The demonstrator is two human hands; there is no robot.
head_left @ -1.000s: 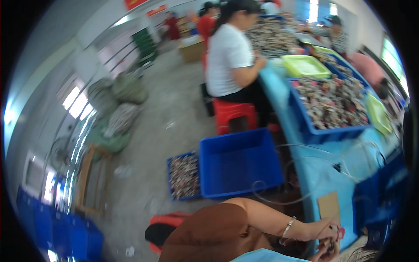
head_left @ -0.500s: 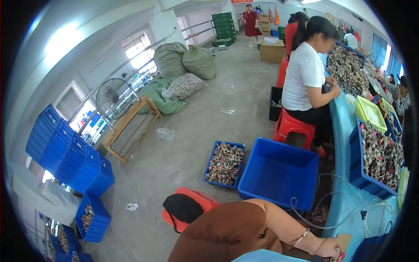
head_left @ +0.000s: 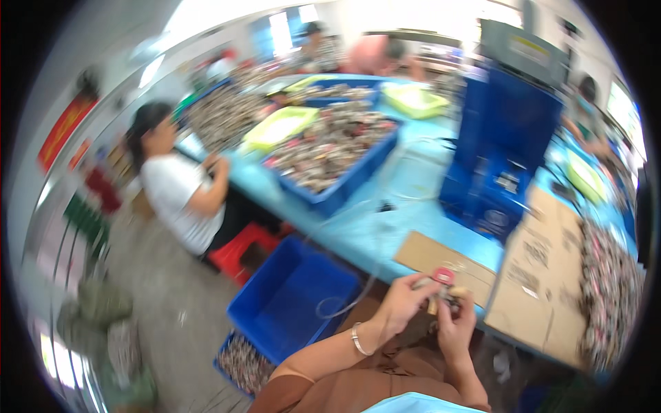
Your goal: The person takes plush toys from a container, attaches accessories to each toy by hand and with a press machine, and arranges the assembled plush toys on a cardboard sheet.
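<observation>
My left hand (head_left: 403, 303) and my right hand (head_left: 456, 323) meet over my lap at the near edge of the blue table (head_left: 413, 206). Together they pinch a small part (head_left: 444, 283) with a red piece on top and a pale body; motion blur hides its detail. A bangle (head_left: 356, 339) circles my left wrist. A flat piece of cardboard (head_left: 441, 261) lies on the table just behind my hands.
A blue crate (head_left: 337, 158) heaped with small parts fills the table's middle, with yellow-green trays (head_left: 281, 126) behind. A blue machine (head_left: 506, 151) stands at the right, next to a cardboard box (head_left: 544, 275). A seated person in white (head_left: 179, 193) works at the left. Blue bins (head_left: 292, 299) sit on the floor.
The view has swung from the floor and room to the table. My hands, earlier at the lower right edge, are now near the lower middle, together on the small part.
</observation>
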